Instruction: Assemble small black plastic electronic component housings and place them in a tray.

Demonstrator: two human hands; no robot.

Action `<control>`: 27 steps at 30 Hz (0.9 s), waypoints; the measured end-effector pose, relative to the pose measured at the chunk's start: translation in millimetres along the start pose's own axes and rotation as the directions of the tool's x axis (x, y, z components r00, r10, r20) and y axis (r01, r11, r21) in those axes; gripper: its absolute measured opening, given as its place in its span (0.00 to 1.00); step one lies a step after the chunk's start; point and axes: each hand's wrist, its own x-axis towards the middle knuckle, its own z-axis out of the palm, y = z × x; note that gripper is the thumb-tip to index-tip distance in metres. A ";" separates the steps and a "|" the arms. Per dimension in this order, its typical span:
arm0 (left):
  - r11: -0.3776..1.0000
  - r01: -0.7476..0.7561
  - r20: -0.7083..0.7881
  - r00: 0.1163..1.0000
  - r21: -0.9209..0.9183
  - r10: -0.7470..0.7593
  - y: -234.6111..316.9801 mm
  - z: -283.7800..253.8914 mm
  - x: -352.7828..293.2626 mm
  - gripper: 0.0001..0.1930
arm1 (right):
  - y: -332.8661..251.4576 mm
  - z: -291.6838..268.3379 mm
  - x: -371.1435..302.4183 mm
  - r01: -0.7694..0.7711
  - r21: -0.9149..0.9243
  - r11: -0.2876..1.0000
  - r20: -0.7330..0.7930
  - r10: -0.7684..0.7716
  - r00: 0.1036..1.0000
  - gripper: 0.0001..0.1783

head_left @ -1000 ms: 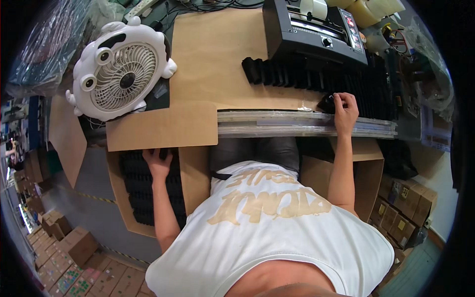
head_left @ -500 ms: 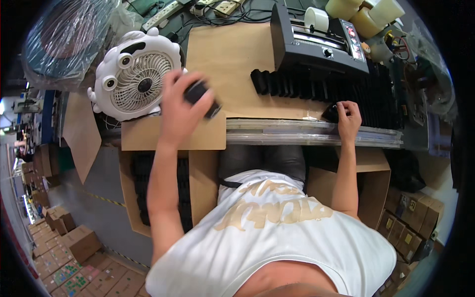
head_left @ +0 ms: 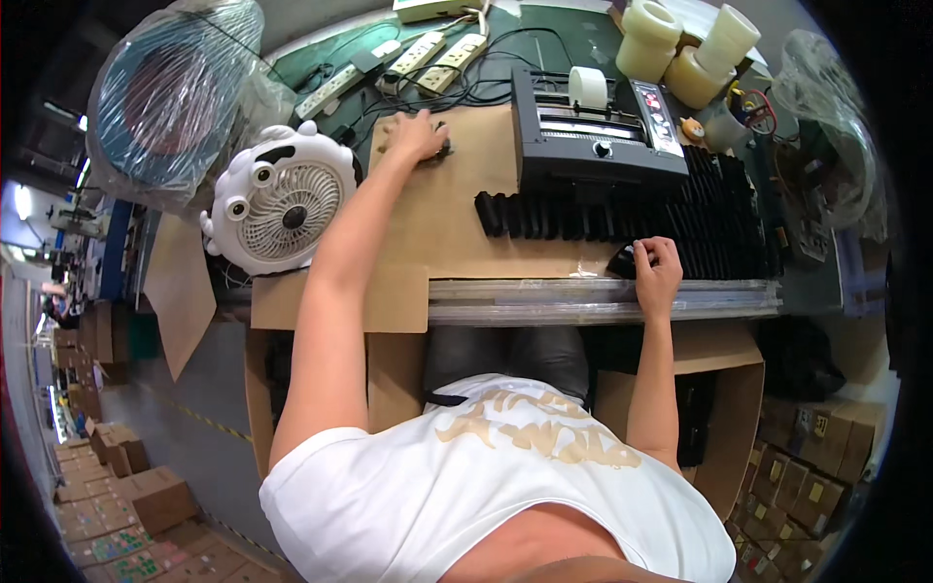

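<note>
My left hand (head_left: 412, 138) reaches to the far left part of a brown cardboard sheet (head_left: 457, 185). Its fingers are closed over a dark block-like piece (head_left: 442, 148), mostly hidden beneath the hand. At the near right edge of the sheet, my right hand (head_left: 659, 268) pinches a small shiny black piece (head_left: 620, 260); its exact kind cannot be made out. Just beyond that hand runs a row of black pieces (head_left: 554, 218), standing side by side. More black pieces (head_left: 729, 209) are packed closely to the right.
A grey tape dispenser machine (head_left: 598, 146) stands behind the row. To the left is a white animal-shaped fan (head_left: 282, 199). Power strips (head_left: 413, 63) and cables lie at the back, near tape rolls (head_left: 649, 34). Open cartons (head_left: 398, 374) sit below the table edge.
My left hand has moved away from me, carrying the dark piece from beside the fan to the far part of the cardboard. The right hand keeps its pinch by the row. The view has shifted.
</note>
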 end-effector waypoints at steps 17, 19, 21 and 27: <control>0.795 0.591 -0.214 0.766 -0.137 -0.606 -209.0 22.0 -415.3 0.39 | 37.3 4.3 16.7 0.067 -0.059 0.996 0.146 -0.058 0.988 0.10; 0.811 0.576 -0.102 0.805 -0.104 -0.585 -196.1 36.2 -413.0 0.43 | 31.5 6.3 12.5 0.048 -0.082 0.995 0.138 -0.037 0.990 0.11; 0.852 0.522 0.031 0.851 0.050 -0.523 -196.0 55.0 -404.9 0.47 | 27.1 3.9 9.4 0.038 -0.107 0.993 0.113 -0.026 0.993 0.11; 0.766 0.638 -0.206 0.763 0.080 -0.613 -298.1 165.3 -372.9 0.53 | 36.9 5.8 8.1 0.035 -0.094 0.995 0.088 -0.027 0.996 0.11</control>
